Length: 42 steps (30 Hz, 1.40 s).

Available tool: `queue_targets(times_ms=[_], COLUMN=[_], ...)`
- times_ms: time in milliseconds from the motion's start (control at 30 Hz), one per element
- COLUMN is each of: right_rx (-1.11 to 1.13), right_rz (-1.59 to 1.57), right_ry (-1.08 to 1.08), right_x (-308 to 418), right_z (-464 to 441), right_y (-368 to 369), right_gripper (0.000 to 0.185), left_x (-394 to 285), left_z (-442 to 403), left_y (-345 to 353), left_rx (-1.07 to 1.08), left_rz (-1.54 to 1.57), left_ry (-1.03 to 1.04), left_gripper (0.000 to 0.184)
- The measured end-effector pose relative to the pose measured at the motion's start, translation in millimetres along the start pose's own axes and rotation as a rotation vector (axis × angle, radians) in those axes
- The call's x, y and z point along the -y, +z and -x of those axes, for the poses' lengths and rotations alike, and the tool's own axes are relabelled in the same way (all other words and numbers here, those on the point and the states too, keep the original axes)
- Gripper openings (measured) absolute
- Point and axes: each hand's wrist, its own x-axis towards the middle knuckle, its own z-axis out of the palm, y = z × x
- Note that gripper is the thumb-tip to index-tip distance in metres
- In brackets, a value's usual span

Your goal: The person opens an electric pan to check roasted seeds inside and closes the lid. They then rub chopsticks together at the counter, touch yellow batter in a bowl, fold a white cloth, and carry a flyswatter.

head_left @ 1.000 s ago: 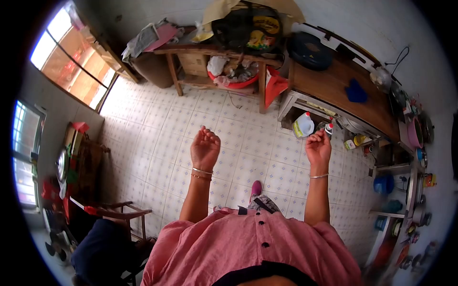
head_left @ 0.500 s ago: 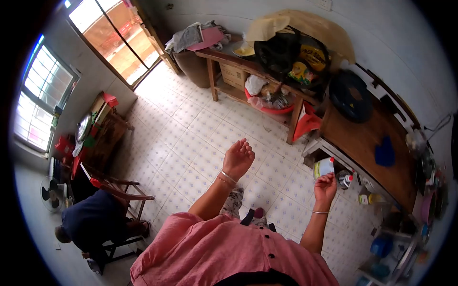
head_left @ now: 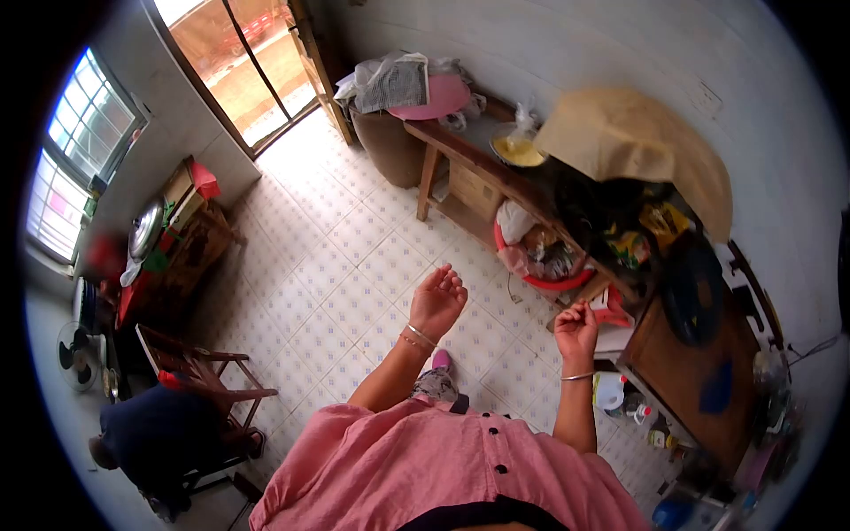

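My left hand (head_left: 438,301) is held up in front of me over the tiled floor, palm showing, fingers loosely curled and somewhat apart. Nothing is in it. My right hand (head_left: 576,334) is raised in the same way, its fingers bent and the palm bare. It touches nothing; in the view it overlaps the front of the wooden bench, near a red bag (head_left: 611,305). A bracelet circles each wrist. Below the right hand, a large labelled plastic bottle (head_left: 608,390) stands on the floor by a brown-topped table (head_left: 677,367).
A wooden bench (head_left: 474,159) carries a yellow-filled bowl (head_left: 518,151) and black bags; a red basin (head_left: 558,281) sits on its lower shelf. At left a person in dark clothes (head_left: 164,434) bends by a wooden chair (head_left: 204,358). A doorway (head_left: 266,71) opens at the back.
My view has turned and moved forward, so the bench looks closer and further right. A pink shoe now shows ahead of me. Both hands keep nearly the same pose.
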Motion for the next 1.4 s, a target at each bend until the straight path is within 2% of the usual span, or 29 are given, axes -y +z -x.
queue_targets(times_ms=[67, 233, 467, 633, 700, 733, 767, 833, 900, 967, 1000, 1033, 1067, 1100, 1167, 1233, 1267, 1300, 1333, 1367, 1400], right_rx=[0.027, 0.019, -0.051, -0.109, -0.283, -0.271, -0.291, -0.609, -0.249, -0.434, -0.458, -0.599, -0.737, -0.753, -0.668, -0.434, -0.591, -0.673, -0.649, -0.692, -0.702], right_rz=[0.046, 0.086, 0.069, 0.085, 0.192, 0.341, 0.321, 0.826, 0.271, 0.940, 0.956, 1.114, 1.259, 1.251, 0.995, 1.107, 1.185, 1.203, 1.485, 1.552, 1.543], right_ry=[0.040, 0.123, 0.116, 0.060, -0.091, -0.167, -0.173, -0.326, 0.010, -0.576, -0.571, -0.541, -0.511, -0.514, -0.492, -0.791, -0.783, -0.618, -0.834, -0.840, -0.837], right_x=[-28.7, -80.1, -88.7, -92.0, -95.6, -97.3, -96.5, -97.6, -54.2, -82.3, -78.6, -75.7, -73.9, -73.7, -69.4, -73.4, -87.2, -88.9, -91.2, -94.8, -98.7], right_z=[-42.4, -117.2, -223.3, -324.1, -366.7, -388.5, -405.0, -415.1, -467.2, -492.7, -501.4, -514.6, -530.2, -541.3, -546.9, -541.1, -521.9, -504.8, -513.6, -523.3, -529.7], right_y=[31.7, 79.4, 76.6, 82.6, 91.6, 93.2, 92.8, 142.8, 72.8, 69.3, 55.6, 44.7, 35.8, 31.5, 18.1, 26.3, 83.4, 126.4, 114.0, 91.7, 82.5], right_gripper=[0.013, 0.014, 0.015, 0.013, 0.013, 0.024, 0.024, 0.042, 0.053, 0.051, 0.051, 0.049, 0.047, 0.047, 0.045, 0.044, 0.043, 0.044, 0.046, 0.043, 0.042], left_x=[-32.8, -85.8, -110.0, -130.3, -136.6, -140.3, -144.2, -146.7, -148.8, -148.6, -151.2, -151.8, -151.0, -154.5, -161.3, -180.7, -192.2, -203.0, -213.4, -211.0, -211.2], left_z=[-20.5, -73.0, -163.2, -251.0, -291.3, -309.8, -328.6, -369.7, -406.5, -436.0, -448.3, -458.8, -468.0, -477.8, -492.2, -517.4, -532.6, -548.1, -563.3, -567.2, -570.4], left_y=[16.2, 29.8, 27.5, 62.5, 80.0, 87.5, 93.7, 104.0, 112.8, 110.2, 102.1, 103.5, 105.4, 104.3, 92.5, 51.3, 40.9, 31.0, 21.6, 42.0, 60.8], left_rx=[0.003, 0.002, -0.068, -0.174, -0.201, -0.226, -0.243, -0.211, -0.228, -0.257, -0.215, -0.164, -0.228, -0.233, -0.245, -0.031, 0.055, 0.142, 0.230, 0.044, 0.041], left_rz=[-0.004, 0.015, -0.001, -0.159, -0.236, -0.302, -0.318, -0.430, -0.444, -0.429, -0.408, -0.393, -0.388, -0.394, -0.461, -0.484, -0.453, -0.426, -0.403, -0.628, -0.691], left_ry=[0.075, 0.076, 0.011, -0.003, -0.003, -0.010, -0.027, -0.079, -0.110, -0.132, -0.155, -0.176, -0.184, -0.199, -0.275, -0.333, -0.404, -0.476, -0.546, -0.506, -0.550], left_gripper=[0.012, 0.012, 0.016, 0.018, 0.019, 0.020, 0.020, 0.022, 0.023, 0.024, 0.024, 0.024, 0.023, 0.023, 0.024, 0.026, 0.024, 0.021, 0.020, 0.017, 0.020])
